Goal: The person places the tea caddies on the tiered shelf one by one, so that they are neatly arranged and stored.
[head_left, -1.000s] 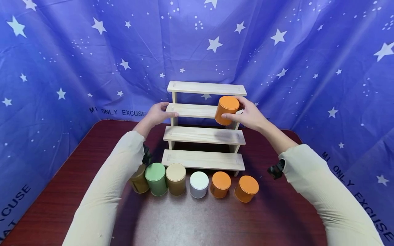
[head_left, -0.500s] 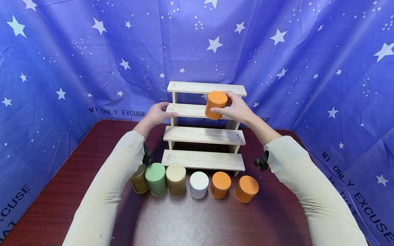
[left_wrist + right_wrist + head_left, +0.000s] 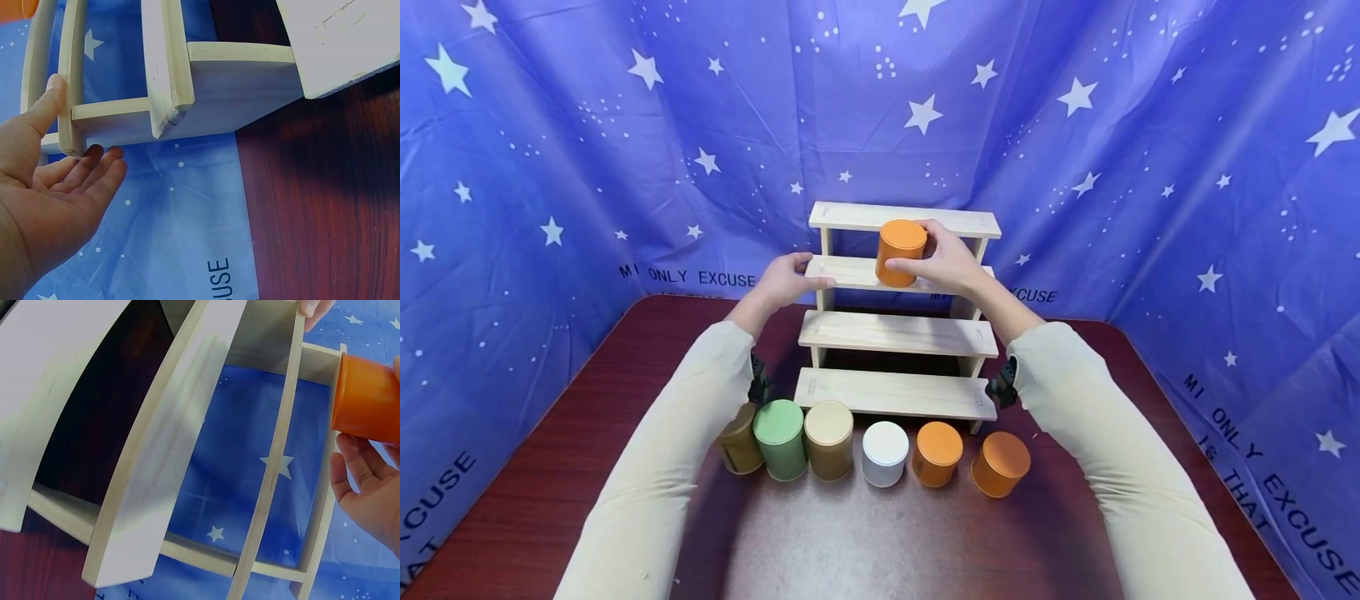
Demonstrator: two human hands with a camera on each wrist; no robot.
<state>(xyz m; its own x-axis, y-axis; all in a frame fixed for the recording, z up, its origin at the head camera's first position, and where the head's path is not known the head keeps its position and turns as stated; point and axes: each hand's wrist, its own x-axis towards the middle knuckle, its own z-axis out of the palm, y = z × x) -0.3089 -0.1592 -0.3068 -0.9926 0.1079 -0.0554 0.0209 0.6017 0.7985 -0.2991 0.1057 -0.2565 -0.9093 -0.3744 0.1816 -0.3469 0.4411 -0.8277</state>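
Observation:
A four-step wooden display shelf (image 3: 898, 331) stands on the table. My left hand (image 3: 784, 281) holds the left end of its second step from the top; in the left wrist view, the thumb (image 3: 47, 105) lies on one side and the fingers curl round the other. My right hand (image 3: 946, 260) grips an orange canister (image 3: 898, 257) by its side, upright, in front of the upper two steps. The right wrist view shows that orange canister (image 3: 367, 400) at the frame's right edge, partly cut off. Whether its base touches a step, I cannot tell.
Along the shelf's front stand several lidded canisters: dark gold (image 3: 741, 443), partly behind the left sleeve, green (image 3: 782, 442), tan-gold (image 3: 830, 442), white (image 3: 884, 454) and two orange ones (image 3: 937, 455). A blue star-patterned curtain (image 3: 700, 100) hangs behind the dark red table (image 3: 625, 367).
My right hand has carried the orange canister leftward, from the shelf's right end to near its middle, and slightly up. The left hand keeps its hold on the shelf.

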